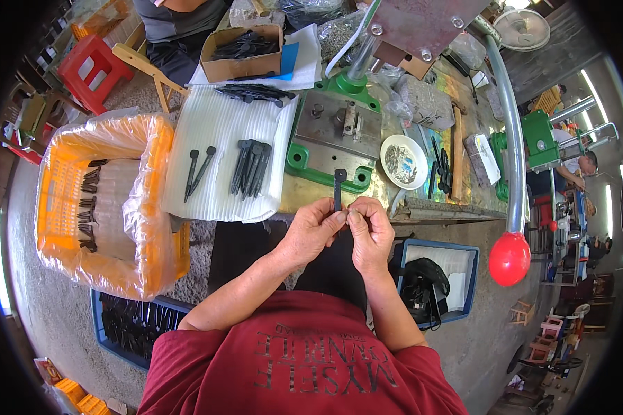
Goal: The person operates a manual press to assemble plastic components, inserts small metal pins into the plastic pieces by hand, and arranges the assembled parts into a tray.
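Observation:
Just in front of the green hand press, my left hand [311, 228] pinches a slim black bar [338, 192] with a squarish, holed head pointing up and away. Close beside it is my right hand [369, 232], thumb and fingers pressed together near the bar's lower part. Whatever sits in those right fingertips is too small or hidden to name. The press base [300, 158] carries a small metal fixture [350, 121]. Right of it stands a white bowl [418, 178] of tiny metal parts. More black bars [250, 169] lie in groups on a white foam sheet [221, 128].
The press lever with a red ball [509, 259] hangs at right. A plastic-lined orange crate [160, 142] stands left, a cardboard box [246, 67] of black parts behind. Blue crates [468, 301] sit low on both sides. Another person [180, 31] is at the far left.

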The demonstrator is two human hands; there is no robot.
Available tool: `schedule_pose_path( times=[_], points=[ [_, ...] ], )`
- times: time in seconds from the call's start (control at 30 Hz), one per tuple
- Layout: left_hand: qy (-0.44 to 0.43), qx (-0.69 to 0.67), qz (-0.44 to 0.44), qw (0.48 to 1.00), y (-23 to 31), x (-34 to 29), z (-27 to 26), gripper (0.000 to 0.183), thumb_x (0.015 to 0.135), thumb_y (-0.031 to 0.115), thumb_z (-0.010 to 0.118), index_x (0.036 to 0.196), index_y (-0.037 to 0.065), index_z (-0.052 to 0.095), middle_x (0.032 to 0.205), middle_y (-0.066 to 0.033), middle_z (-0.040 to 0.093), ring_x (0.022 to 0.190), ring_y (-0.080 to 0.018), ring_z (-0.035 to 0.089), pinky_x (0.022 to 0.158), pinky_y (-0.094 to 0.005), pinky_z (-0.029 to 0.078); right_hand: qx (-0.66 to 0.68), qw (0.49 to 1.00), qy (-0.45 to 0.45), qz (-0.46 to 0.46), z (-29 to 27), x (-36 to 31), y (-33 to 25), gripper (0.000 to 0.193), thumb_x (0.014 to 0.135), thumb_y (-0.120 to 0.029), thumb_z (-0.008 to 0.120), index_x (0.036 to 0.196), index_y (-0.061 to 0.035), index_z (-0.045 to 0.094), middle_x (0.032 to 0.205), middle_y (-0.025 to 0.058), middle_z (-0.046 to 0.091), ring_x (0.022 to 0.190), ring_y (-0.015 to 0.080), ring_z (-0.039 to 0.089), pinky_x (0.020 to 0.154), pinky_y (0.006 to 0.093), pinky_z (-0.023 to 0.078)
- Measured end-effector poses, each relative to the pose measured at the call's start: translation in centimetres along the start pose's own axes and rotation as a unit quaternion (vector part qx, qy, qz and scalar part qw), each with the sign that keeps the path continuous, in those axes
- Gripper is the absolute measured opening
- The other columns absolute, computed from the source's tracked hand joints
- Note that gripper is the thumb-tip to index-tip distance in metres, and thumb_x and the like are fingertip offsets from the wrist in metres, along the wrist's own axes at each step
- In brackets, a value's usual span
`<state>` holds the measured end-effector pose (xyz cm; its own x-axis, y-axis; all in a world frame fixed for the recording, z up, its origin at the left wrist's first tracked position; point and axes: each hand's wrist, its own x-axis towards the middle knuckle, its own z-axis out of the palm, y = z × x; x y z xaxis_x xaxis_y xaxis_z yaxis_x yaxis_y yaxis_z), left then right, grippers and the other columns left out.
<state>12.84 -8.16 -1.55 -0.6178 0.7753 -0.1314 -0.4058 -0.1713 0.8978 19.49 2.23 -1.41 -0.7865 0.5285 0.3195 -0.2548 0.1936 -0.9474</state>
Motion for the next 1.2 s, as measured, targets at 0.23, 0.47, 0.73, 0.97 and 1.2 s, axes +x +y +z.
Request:
schedule_pose_path(
  times=[0.23, 0.47, 0.73, 0.97, 1.2],
  points=[
    [-0.012, 0.105, 0.025, 0.994, -0.1, -0.1, -0.6, 0.015, 0.085, 0.017, 0.048, 0.089, 0.003, 0.052, 0.067, 0.0047, 0.045, 0.053, -0.0022, 0.038, 0.047, -0.0169, 0.034, -0.201, 0.965, -0.133, -0.1, -1.7, 1.4, -1.3, 0.009, 0.074, -0.002, 0.056, 0.078, 0.001, 0.049, 0.077, 0.0105, 0.05, 0.067, 0.0205, 0.049, 0.06, 0.0278, 0.041],
    [-0.026, 0.123, -0.006, 0.992, 0.0, -0.2, -1.0, 0.015, 0.084, 0.016, 0.048, 0.089, 0.003, 0.052, 0.067, 0.004, 0.046, 0.054, -0.0021, 0.039, 0.048, -0.0164, 0.035, -0.264, 0.933, -0.196, -0.144, -2.2, 2.1, -1.6, 0.012, 0.071, 0.0, 0.057, 0.077, 0.0004, 0.046, 0.073, 0.0116, 0.049, 0.065, 0.0266, 0.048, 0.058, 0.0339, 0.04],
    [-0.002, -0.04, -0.007, 0.999, -0.4, -0.1, -0.7, 0.013, 0.083, 0.013, 0.051, 0.089, 0.002, 0.054, 0.076, -0.0023, 0.055, 0.06, -0.0062, 0.05, 0.054, -0.0189, 0.044, -0.095, 0.989, -0.072, 0.083, -1.1, -0.3, -1.2, 0.009, 0.084, -0.008, 0.047, 0.077, -0.0018, 0.043, 0.067, 0.0032, 0.04, 0.059, 0.0098, 0.037, 0.053, 0.0231, 0.034],
    [0.059, -0.217, 0.013, 0.974, 0.0, -0.2, -0.6, 0.01, 0.082, 0.012, 0.052, 0.09, 0.006, 0.055, 0.085, -0.0066, 0.058, 0.072, -0.0129, 0.058, 0.065, -0.024, 0.049, 0.158, 0.972, 0.032, 0.169, 0.3, -1.9, -0.5, 0.016, 0.085, -0.02, 0.048, 0.081, -0.0042, 0.046, 0.072, -0.001, 0.044, 0.063, 0.0063, 0.036, 0.058, 0.0194, 0.031],
    [0.053, -0.244, 0.033, 0.968, -0.3, 0.0, -0.4, 0.01, 0.082, 0.01, 0.05, 0.09, 0.005, 0.054, 0.085, -0.0068, 0.058, 0.072, -0.0133, 0.058, 0.065, -0.0243, 0.05, 0.195, 0.96, 0.047, 0.194, 0.5, -1.9, -0.6, 0.015, 0.084, -0.02, 0.049, 0.081, -0.006, 0.046, 0.072, -0.002, 0.044, 0.062, 0.0062, 0.036, 0.057, 0.0194, 0.031]
  ],
)
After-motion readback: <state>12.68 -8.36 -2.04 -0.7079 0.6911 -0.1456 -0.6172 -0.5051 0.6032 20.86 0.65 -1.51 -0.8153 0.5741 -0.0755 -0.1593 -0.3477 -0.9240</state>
